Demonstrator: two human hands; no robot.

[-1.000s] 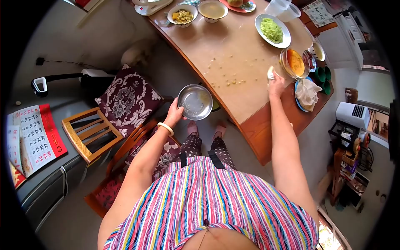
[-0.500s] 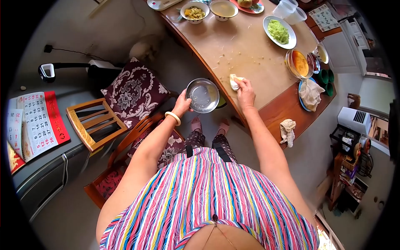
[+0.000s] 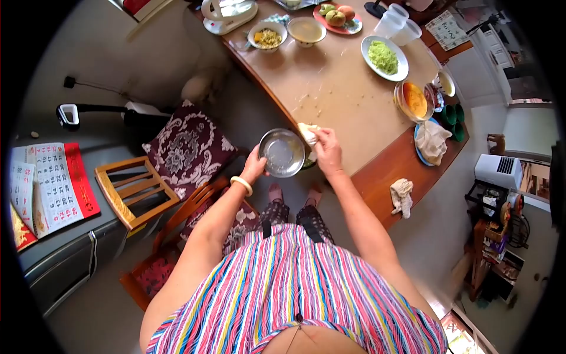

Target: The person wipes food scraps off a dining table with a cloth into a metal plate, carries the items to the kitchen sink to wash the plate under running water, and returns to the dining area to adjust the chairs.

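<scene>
Gripping the rim of a round metal bowl (image 3: 282,153) is my left hand (image 3: 254,166), just off the table's left edge. My right hand (image 3: 328,150) pinches a whitish cloth (image 3: 308,134) at that edge, close beside the bowl's right rim. Small crumbs lie scattered on the tabletop (image 3: 354,112) beyond the cloth. A little pale residue shows inside the bowl.
Shredded green food fills a white plate (image 3: 384,58). Nearby stand a glass bowl of orange liquid (image 3: 414,101), a covered blue plate (image 3: 432,143), and a crumpled cloth (image 3: 401,198). Two bowls are farther back. A cushioned chair (image 3: 188,147) stands left.
The right hand has swept the cloth left across the table to its edge, beside the bowl. Fewer crumbs remain visible on the tabletop. The left hand still holds the bowl.
</scene>
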